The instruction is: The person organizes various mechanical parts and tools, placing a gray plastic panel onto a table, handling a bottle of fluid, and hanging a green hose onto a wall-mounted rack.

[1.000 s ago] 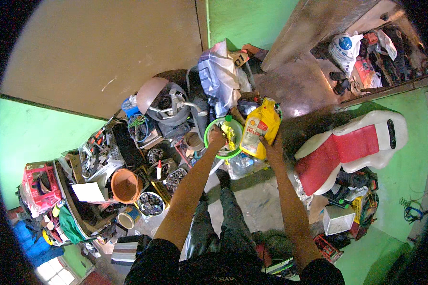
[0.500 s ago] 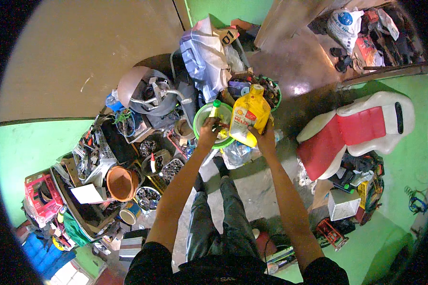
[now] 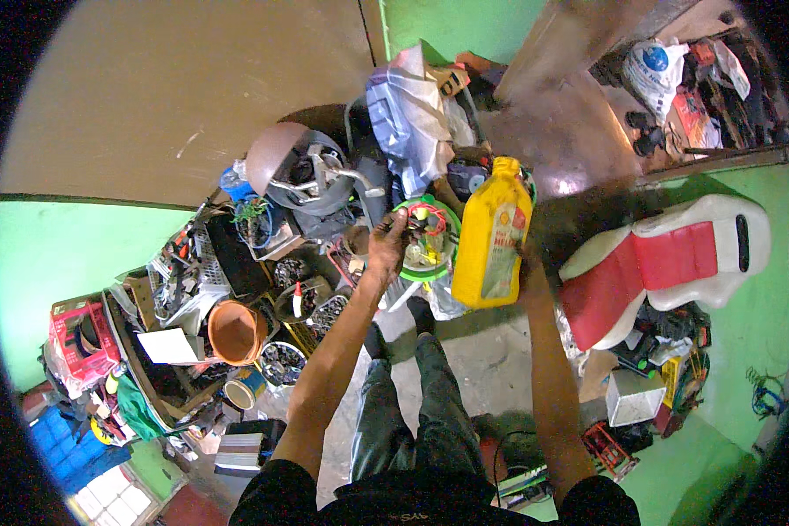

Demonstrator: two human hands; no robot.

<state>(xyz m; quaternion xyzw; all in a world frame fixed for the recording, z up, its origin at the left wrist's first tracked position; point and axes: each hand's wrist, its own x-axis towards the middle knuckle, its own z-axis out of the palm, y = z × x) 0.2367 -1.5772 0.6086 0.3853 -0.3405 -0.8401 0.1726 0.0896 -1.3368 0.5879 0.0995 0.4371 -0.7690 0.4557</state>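
My right hand (image 3: pixel 529 266) is closed round the right side of a yellow plastic oil bottle (image 3: pixel 480 237), held upright with a label facing me; most of its fingers are hidden behind the bottle. My left hand (image 3: pixel 386 249) is at the left rim of a green-rimmed basin (image 3: pixel 455 246), fingers drawn together. A loop of thin red wire (image 3: pixel 437 211) runs from its fingertips over the basin, seemingly pinched there. Inside the basin lie small yellow and pale pieces and a bright green-topped item, too small to make out.
Left of me are an orange bucket (image 3: pixel 235 333), tubs of small metal parts (image 3: pixel 282 363) and a dark bin with a brown lid (image 3: pixel 276 161). A bag-covered pile (image 3: pixel 409 118) stands beyond the basin. A red-and-white car seat (image 3: pixel 675 252) leans at the right wall.
The bottle has risen nearer to me, looks larger and now stands more upright. My left hand has drawn back from inside the basin to its rim, and the red wire loop has come into view.
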